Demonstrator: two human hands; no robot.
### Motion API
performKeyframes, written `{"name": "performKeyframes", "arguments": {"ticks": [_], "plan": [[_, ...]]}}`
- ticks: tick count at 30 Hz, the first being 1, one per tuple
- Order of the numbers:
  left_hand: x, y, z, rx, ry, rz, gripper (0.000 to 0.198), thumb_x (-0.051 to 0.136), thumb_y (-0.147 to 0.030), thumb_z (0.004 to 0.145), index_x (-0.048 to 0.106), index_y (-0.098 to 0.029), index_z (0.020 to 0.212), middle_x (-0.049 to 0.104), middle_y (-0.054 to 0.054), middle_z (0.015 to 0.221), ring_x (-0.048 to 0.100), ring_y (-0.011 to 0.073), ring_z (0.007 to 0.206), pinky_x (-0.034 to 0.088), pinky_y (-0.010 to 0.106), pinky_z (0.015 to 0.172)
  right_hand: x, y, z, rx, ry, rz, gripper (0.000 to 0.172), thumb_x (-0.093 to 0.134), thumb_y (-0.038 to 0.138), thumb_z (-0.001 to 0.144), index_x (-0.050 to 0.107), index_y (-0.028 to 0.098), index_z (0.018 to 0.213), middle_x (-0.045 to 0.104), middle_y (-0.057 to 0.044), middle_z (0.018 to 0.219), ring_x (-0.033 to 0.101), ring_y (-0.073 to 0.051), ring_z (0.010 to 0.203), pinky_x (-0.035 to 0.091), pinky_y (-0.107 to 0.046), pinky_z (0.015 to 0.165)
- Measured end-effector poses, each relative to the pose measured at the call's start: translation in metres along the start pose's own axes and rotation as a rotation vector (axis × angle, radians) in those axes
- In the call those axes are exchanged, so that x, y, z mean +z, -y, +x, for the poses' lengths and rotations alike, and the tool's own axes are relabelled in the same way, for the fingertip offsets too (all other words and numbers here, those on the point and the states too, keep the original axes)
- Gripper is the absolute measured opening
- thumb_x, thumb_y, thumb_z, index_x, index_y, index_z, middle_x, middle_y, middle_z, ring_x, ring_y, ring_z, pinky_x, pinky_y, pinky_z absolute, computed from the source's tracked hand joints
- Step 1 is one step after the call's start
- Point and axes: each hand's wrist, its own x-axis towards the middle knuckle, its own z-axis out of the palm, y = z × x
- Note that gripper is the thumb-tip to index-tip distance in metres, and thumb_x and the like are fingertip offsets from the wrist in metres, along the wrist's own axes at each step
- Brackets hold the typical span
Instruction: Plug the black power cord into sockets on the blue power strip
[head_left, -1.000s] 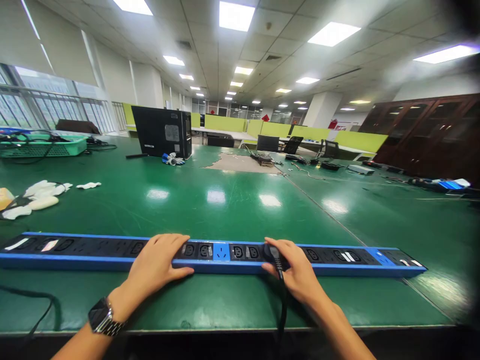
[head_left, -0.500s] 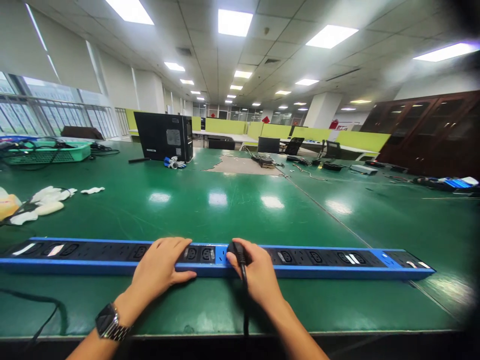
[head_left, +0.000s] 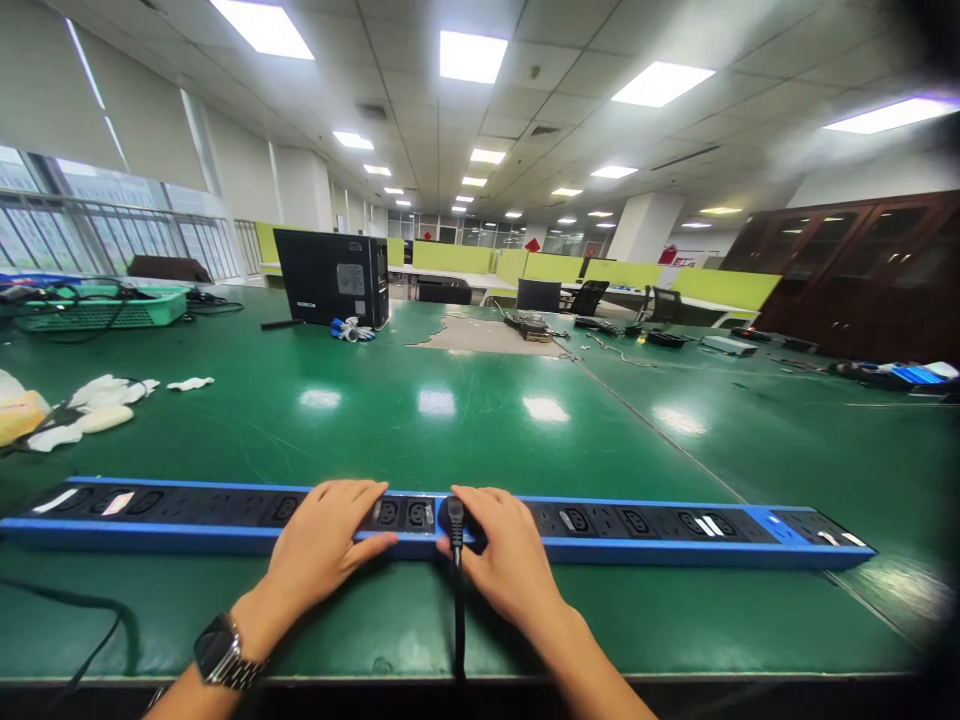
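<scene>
A long blue power strip (head_left: pixel 660 550) with black socket panels lies across the near part of the green table. My left hand (head_left: pixel 322 540), wearing a wristwatch, is closed over the strip left of its middle, thumb on the near side and fingers toward the far edge. Between the thumb and fingers of my right hand (head_left: pixel 510 550) is a black power plug (head_left: pixel 454 514), set against the blue socket section in the middle. How deep the plug sits is not visible. Its black cord (head_left: pixel 459 625) hangs toward me over the table edge.
A black computer tower (head_left: pixel 322 278) stands farther back with blue-and-white gloves (head_left: pixel 351 330) beside it. Far left sit a green basket (head_left: pixel 150 308) of cables and some white scraps (head_left: pixel 105 395). Electronic parts (head_left: pixel 529 325) lie at the back. A loose cable (head_left: pixel 67 597) lies near left.
My right hand has shifted the plug slightly left onto the blue socket section, and its cord now hangs straighter. My left hand keeps its place on the power strip.
</scene>
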Motion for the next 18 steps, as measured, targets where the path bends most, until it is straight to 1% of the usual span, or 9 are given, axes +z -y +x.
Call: {"name": "performKeyframes", "arguments": {"ticks": [2, 4, 6, 10, 13, 16, 18], "plan": [[0.002, 0.001, 0.000, 0.004, -0.015, -0.005, 0.052, 0.048, -0.058, 0.092, 0.058, -0.021, 0.126, 0.068, 0.009, 0.119, 0.061, 0.0268, 0.107, 0.045, 0.044, 0.095, -0.008, -0.010, -0.004, 0.053, 0.033, -0.071, 0.061, 0.072, 0.041, 0.074, 0.057, 0.023, 0.130, 0.058, -0.006, 0.135, 0.047, -0.028, 0.125, 0.032, -0.048, 0.109], [0.002, 0.002, 0.001, -0.001, -0.026, -0.008, 0.049, 0.048, -0.055, 0.092, 0.058, -0.021, 0.126, 0.068, 0.008, 0.119, 0.061, 0.0266, 0.108, 0.045, 0.044, 0.095, -0.015, -0.023, -0.008, 0.144, 0.023, -0.162, 0.067, 0.075, 0.046, 0.069, 0.058, 0.024, 0.130, 0.055, -0.007, 0.139, 0.044, -0.030, 0.130, 0.026, -0.051, 0.112], [0.001, 0.002, 0.001, -0.006, -0.031, -0.021, 0.047, 0.050, -0.053, 0.092, 0.058, -0.022, 0.126, 0.068, 0.008, 0.120, 0.061, 0.0269, 0.109, 0.046, 0.044, 0.096, -0.020, -0.035, -0.013, 0.201, 0.000, -0.231, 0.070, 0.075, 0.052, 0.068, 0.058, 0.024, 0.130, 0.054, -0.007, 0.140, 0.043, -0.031, 0.132, 0.024, -0.053, 0.113], [-0.005, -0.005, 0.000, 0.044, -0.041, -0.134, 0.041, 0.052, -0.041, 0.093, 0.053, -0.023, 0.130, 0.066, 0.007, 0.125, 0.060, 0.0253, 0.112, 0.047, 0.043, 0.098, -0.019, -0.048, -0.020, 0.155, -0.035, -0.310, 0.070, 0.070, 0.054, 0.073, 0.055, 0.024, 0.134, 0.052, -0.007, 0.141, 0.043, -0.030, 0.132, 0.029, -0.051, 0.110], [-0.004, -0.023, 0.004, 0.102, -0.044, -0.246, 0.045, 0.054, -0.030, 0.091, 0.048, -0.024, 0.135, 0.062, 0.007, 0.131, 0.058, 0.0240, 0.118, 0.046, 0.041, 0.101, -0.016, -0.048, -0.022, 0.118, -0.049, -0.344, 0.068, 0.068, 0.055, 0.075, 0.054, 0.023, 0.134, 0.053, -0.008, 0.141, 0.044, -0.031, 0.131, 0.032, -0.050, 0.109], [0.006, -0.051, 0.015, 0.111, -0.025, -0.294, 0.056, 0.059, -0.022, 0.086, 0.043, -0.025, 0.140, 0.059, 0.007, 0.136, 0.055, 0.0251, 0.122, 0.043, 0.046, 0.105, -0.014, -0.048, -0.022, 0.105, -0.064, -0.362, 0.069, 0.067, 0.056, 0.075, 0.054, 0.023, 0.134, 0.054, -0.008, 0.140, 0.045, -0.031, 0.130, 0.032, -0.051, 0.108], [0.015, -0.068, 0.025, 0.072, -0.034, -0.307, 0.055, 0.061, -0.017, 0.084, 0.048, -0.026, 0.136, 0.062, 0.006, 0.131, 0.056, 0.0260, 0.120, 0.042, 0.049, 0.105, -0.013, -0.049, -0.022, 0.101, -0.070, -0.368, 0.069, 0.067, 0.057, 0.075, 0.054, 0.023, 0.134, 0.054, -0.008, 0.140, 0.045, -0.031, 0.130, 0.032, -0.051, 0.107]]}}
